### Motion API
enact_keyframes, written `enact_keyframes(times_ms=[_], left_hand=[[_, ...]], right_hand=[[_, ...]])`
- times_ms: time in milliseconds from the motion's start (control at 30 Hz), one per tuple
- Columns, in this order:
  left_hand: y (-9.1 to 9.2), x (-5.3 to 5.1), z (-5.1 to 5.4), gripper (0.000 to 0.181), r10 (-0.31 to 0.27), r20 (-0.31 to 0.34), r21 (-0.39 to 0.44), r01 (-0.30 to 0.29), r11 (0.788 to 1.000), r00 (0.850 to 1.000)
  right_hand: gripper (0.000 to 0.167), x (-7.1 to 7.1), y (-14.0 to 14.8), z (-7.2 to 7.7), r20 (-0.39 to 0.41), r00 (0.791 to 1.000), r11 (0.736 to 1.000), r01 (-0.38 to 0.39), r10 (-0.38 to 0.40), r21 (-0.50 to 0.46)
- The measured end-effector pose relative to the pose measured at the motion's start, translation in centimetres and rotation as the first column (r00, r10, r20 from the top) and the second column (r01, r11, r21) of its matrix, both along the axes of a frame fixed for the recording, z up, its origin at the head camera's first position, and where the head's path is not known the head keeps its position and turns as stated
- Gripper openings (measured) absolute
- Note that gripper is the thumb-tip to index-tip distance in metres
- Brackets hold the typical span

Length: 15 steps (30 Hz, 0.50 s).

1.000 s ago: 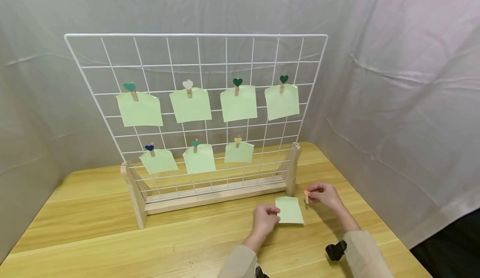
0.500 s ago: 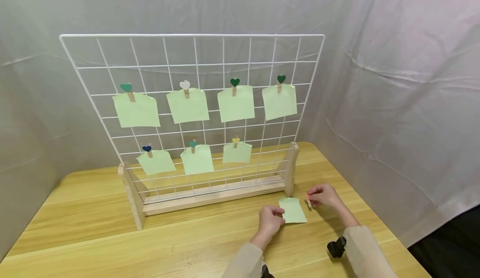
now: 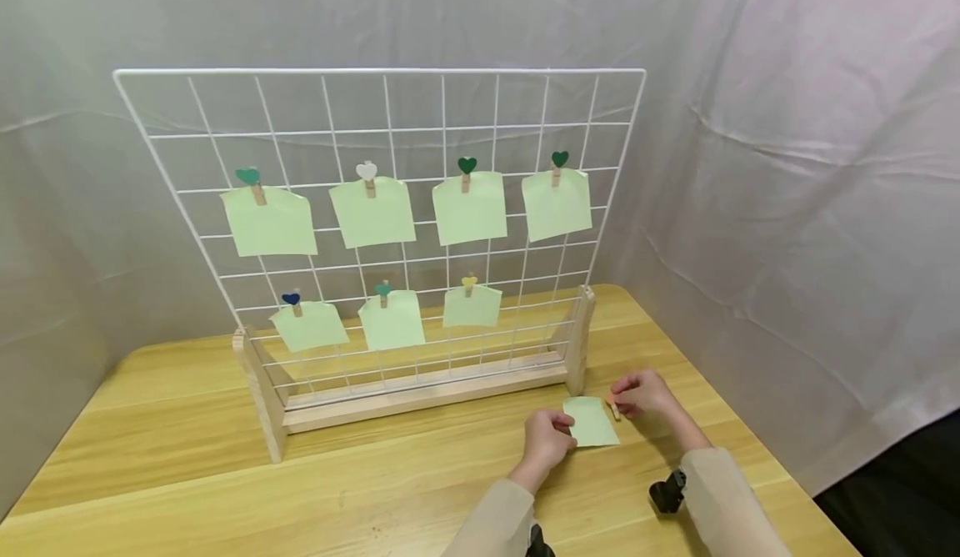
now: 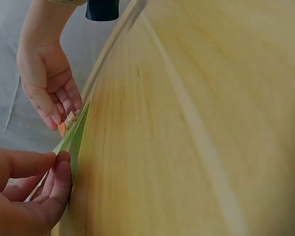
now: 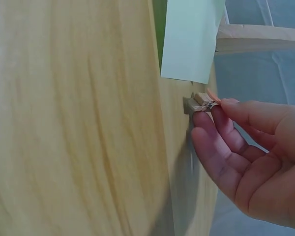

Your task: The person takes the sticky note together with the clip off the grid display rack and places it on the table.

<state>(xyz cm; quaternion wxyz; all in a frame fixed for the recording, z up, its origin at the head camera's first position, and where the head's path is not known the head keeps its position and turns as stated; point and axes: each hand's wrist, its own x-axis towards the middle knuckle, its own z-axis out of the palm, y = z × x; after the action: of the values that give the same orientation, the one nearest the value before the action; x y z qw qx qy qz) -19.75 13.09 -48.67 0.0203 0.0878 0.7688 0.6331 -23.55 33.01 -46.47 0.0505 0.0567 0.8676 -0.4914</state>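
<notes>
My left hand (image 3: pixel 547 440) pinches the left edge of a pale green paper note (image 3: pixel 592 422) between thumb and fingers, just in front of the rack's right foot. To the right of the note, my right hand (image 3: pixel 643 393) holds a small wooden clothespin (image 3: pixel 615 408) with an orange decoration. The right wrist view shows that clothespin (image 5: pixel 202 103) between thumb and fingers, its wooden end toward the note (image 5: pixel 189 44) but apart from it. From the left wrist, the note (image 4: pixel 74 138) appears nearly edge-on, raised at the pinched side.
Behind the hands stands a white wire grid (image 3: pixel 442 130) in a wooden base (image 3: pixel 427 394). Several green notes (image 3: pixel 469 208) hang on it in two rows under heart-topped clothespins (image 3: pixel 467 175). The wooden table (image 3: pixel 300 499) ends at grey cloth (image 3: pixel 750 248) on the right.
The left hand and the note have shifted slightly right, closer to the clothespin. The clothespin has tilted in the right hand. The rack appears slightly farther left in view.
</notes>
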Motion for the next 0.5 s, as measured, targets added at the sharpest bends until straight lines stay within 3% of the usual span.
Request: enact_keyframes(times_ms=[500], left_hand=[[0.14,-0.35,-0.14,0.021,-0.023,-0.007,-0.009,0.022,1.000,1.000]], right_hand=[[0.006,-0.38,0.24,-0.41,0.017,1.000,0.999,-0.010,0.009,0.033]])
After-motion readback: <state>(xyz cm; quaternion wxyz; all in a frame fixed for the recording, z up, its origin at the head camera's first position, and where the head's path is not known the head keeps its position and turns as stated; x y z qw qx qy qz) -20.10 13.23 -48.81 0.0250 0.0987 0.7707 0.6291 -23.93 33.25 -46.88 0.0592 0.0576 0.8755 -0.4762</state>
